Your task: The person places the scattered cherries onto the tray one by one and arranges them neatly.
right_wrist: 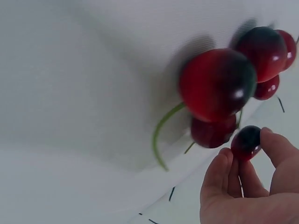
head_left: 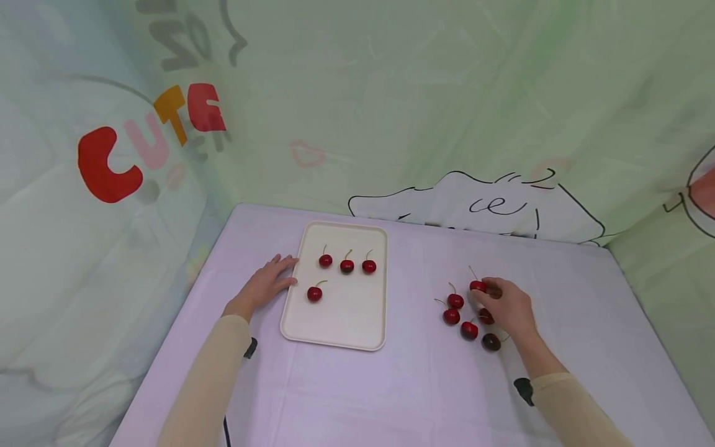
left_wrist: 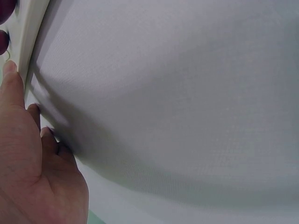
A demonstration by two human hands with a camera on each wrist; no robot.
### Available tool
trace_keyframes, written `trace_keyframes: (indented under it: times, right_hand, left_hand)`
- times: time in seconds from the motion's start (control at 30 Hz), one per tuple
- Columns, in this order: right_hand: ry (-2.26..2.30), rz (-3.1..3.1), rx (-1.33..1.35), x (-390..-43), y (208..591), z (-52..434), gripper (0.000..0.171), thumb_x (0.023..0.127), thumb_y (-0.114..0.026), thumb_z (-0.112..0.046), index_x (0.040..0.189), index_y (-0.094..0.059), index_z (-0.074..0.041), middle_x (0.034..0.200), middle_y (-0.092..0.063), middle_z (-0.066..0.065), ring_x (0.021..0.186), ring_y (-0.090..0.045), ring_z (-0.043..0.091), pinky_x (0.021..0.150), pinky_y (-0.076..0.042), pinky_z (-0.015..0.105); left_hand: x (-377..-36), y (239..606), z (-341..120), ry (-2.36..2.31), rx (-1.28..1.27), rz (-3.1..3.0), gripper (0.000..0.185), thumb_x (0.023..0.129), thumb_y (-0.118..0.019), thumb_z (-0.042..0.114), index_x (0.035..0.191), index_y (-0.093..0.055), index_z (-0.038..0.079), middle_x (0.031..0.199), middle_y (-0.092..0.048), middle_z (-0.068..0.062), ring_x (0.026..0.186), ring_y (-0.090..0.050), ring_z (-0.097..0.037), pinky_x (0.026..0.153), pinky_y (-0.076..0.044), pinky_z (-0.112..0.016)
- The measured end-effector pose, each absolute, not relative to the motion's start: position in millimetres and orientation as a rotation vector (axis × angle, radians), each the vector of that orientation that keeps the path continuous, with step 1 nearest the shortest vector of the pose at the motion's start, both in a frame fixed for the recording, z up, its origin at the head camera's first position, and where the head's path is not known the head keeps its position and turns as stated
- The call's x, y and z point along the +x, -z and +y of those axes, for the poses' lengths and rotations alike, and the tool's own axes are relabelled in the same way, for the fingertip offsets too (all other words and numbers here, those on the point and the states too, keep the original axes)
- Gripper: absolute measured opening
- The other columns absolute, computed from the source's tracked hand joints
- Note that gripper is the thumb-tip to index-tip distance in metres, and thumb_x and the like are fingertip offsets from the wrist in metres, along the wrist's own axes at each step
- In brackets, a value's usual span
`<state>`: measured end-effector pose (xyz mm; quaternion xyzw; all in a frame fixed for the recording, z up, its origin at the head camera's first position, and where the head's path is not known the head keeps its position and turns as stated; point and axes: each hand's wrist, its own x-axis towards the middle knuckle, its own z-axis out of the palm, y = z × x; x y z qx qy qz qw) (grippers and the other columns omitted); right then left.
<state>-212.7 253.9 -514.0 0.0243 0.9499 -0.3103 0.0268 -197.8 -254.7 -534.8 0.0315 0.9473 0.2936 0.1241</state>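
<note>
My right hand [head_left: 509, 305] pinches a dark red cherry [right_wrist: 246, 143] between thumb and fingertips, its stem pointing up in the head view. Several more cherries [head_left: 469, 330] lie on the cloth just left of and below that hand; one is partly hidden by it. At the left, a cream rectangular tray [head_left: 335, 323] holds several cherries: a row of three, with a single cherry [head_left: 314, 293] below its left end. My left hand [head_left: 265, 287] has its fingers extended and touches the tray's left rim.
A pale lilac cloth [head_left: 413, 385] covers the table. Behind the table hangs a green printed curtain [head_left: 391, 124], and a whitish one with the word CUTE closes off the left side. A dark wrist strap part [head_left: 524, 391] shows under the right forearm.
</note>
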Motion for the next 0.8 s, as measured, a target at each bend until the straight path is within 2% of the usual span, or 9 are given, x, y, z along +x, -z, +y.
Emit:
trace_keyframes:
  times: [0.3, 0.8]
  right_hand:
    - [1.129, 2.872, 0.140, -219.0, 507.0, 222.2, 0.059, 0.094, -0.065, -0.037, 0.140, -0.049, -0.004, 0.125, -0.058, 0.021, 0.111, -0.055, 0.035, 0.092, -0.053, 0.048]
    - [1.273, 2.781, -0.016, -222.2, 500.4, 150.8, 0.049, 0.093, -0.068, -0.030, 0.134, -0.055, -0.006, 0.119, -0.062, 0.015, 0.106, -0.059, 0.028, 0.090, -0.055, 0.040]
  left_hand:
    - [-197.6, 534.7, -254.9, -0.854, 0.108, 2.770, 0.060, 0.098, -0.058, 0.038, 0.151, -0.038, 0.019, 0.159, -0.028, -0.010, 0.147, -0.014, -0.038, 0.115, -0.017, -0.061]
    - [-195.8, 531.9, -253.3, -0.855, 0.091, 2.763, 0.060, 0.098, -0.058, 0.036, 0.151, -0.037, 0.018, 0.160, -0.027, -0.010, 0.147, -0.014, -0.041, 0.115, -0.017, -0.061]
